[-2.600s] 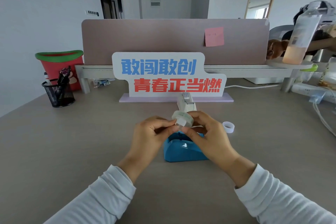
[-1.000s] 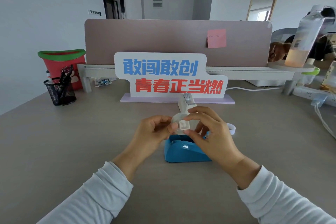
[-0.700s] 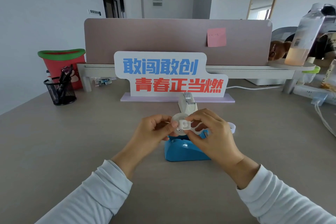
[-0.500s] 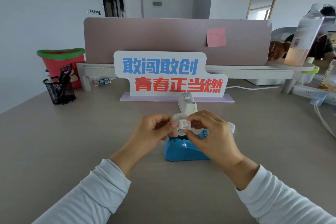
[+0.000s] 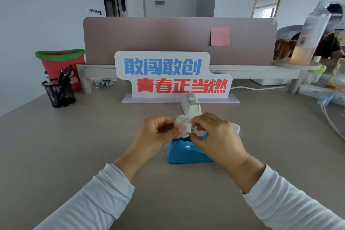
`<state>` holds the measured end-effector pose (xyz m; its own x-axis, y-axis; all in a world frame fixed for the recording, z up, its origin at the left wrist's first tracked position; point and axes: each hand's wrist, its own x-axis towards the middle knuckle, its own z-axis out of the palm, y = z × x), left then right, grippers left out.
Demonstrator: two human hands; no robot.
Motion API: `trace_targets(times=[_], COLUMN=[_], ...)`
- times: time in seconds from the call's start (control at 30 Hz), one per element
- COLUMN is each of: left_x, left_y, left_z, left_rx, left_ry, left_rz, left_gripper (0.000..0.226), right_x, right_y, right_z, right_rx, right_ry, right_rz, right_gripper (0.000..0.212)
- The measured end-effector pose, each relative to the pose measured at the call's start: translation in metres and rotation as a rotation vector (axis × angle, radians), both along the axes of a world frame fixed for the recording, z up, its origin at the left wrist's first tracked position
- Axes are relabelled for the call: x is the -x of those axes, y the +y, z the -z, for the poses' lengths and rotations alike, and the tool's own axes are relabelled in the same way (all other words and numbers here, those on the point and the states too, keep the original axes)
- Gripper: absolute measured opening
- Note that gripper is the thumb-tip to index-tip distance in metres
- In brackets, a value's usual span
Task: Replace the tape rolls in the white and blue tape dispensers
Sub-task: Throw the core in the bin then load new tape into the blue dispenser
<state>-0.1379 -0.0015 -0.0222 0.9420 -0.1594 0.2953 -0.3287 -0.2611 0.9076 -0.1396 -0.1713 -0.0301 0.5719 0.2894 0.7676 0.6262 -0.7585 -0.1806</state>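
A clear tape roll [image 5: 182, 124] is held just above the blue tape dispenser [image 5: 186, 152], which sits on the desk in front of me. My left hand [image 5: 156, 136] pinches the roll's left edge. My right hand [image 5: 216, 136] grips a small white hub [image 5: 190, 127] at the roll's centre. The white tape dispenser [image 5: 192, 106] stands behind them with a roll in it. Another small tape roll [image 5: 237, 127] peeks out on the desk behind my right hand.
A white sign with blue and red characters [image 5: 173, 76] stands behind the dispensers. A black mesh pen cup [image 5: 58, 92] and a red bin [image 5: 61, 65] are at far left. Cables and a power strip [image 5: 324, 97] lie at far right, where a person sits behind the divider.
The roll was turned from edge-on to face me, and my right hand's fingers came to the white hub at its centre. Both hands stayed above the blue dispenser.
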Motion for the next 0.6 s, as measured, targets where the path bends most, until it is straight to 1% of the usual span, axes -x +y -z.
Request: trace_targets(times=[0.13, 0.23, 0.33, 0.5, 0.6], left_x=[-0.0004, -0.0011, -0.0009, 0.0002, 0.0012], left_y=[-0.0029, -0.0036, -0.0037, -0.0038, -0.0041], left_z=[0.0029, 0.0039, 0.003, 0.0, -0.0009], left_rx=[0.002, -0.001, 0.026, 0.047, 0.054], left_ry=[-0.001, 0.016, 0.023, 0.017, 0.016], left_rz=[-0.036, -0.052, -0.062, -0.091, -0.085], left_gripper=[0.019, 0.015, 0.011, 0.007, 0.006], right_x=[-0.0012, -0.0016, -0.002, -0.0045, -0.0026], right_y=[0.0015, 0.0011, 0.0009, -0.002, -0.0013], right_z=[-0.0003, 0.0001, 0.0011, 0.0013, 0.0008], right_rx=[0.025, -0.014, -0.057, -0.101, -0.082], right_ry=[0.041, 0.088, 0.124, 0.126, 0.078], right_rz=[0.03, -0.024, -0.091, -0.182, -0.153], right_gripper=[0.017, 0.018, 0.023, 0.03, 0.025])
